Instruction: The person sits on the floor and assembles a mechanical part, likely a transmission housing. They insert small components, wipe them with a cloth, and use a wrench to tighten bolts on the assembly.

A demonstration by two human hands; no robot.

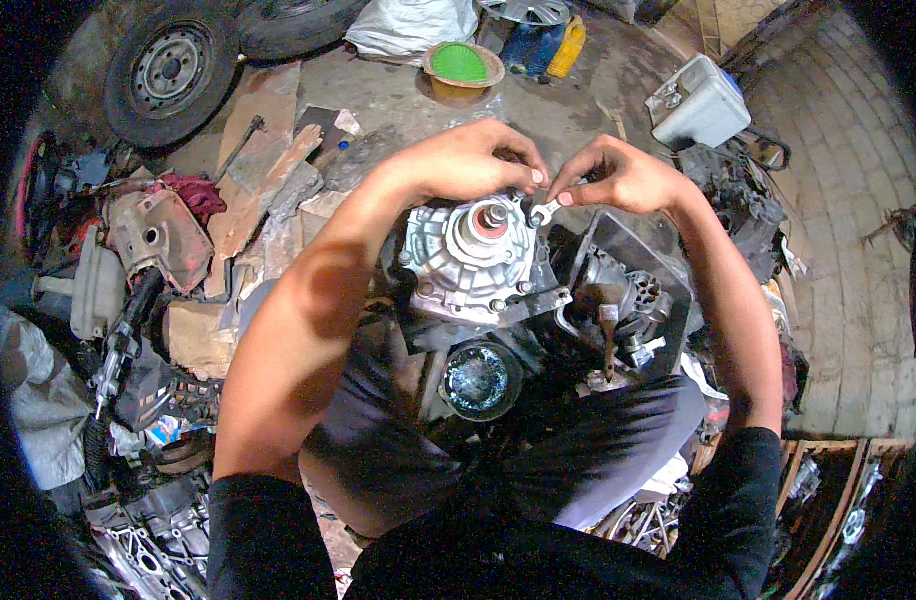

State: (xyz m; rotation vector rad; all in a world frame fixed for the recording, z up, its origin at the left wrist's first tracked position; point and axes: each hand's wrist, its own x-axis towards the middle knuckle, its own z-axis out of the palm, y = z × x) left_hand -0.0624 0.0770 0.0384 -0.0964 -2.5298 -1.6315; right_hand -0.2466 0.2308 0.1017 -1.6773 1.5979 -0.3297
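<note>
A silver gearbox housing (443, 262) with a central shaft and a red ring around it stands in front of me. My right hand (628, 180) pinches a small wrench (544, 212) at the housing's far right rim, its open-jawed end pointing down toward a bolt. Beside it, my left hand (483, 163) reaches over the far side of the housing. Its fingertips are drawn together close to the right fingertips, and whatever they pinch is too small to make out. Both forearms arch around the housing.
Between my knees sits a round container (480, 381) of dark, shiny liquid. To its right a tray holds metal parts and a brush (608, 330). Wheels (171, 69), cardboard (258, 150), a green-topped basin (460, 66) and a white box (700, 103) lie beyond. Loose engine parts crowd the left.
</note>
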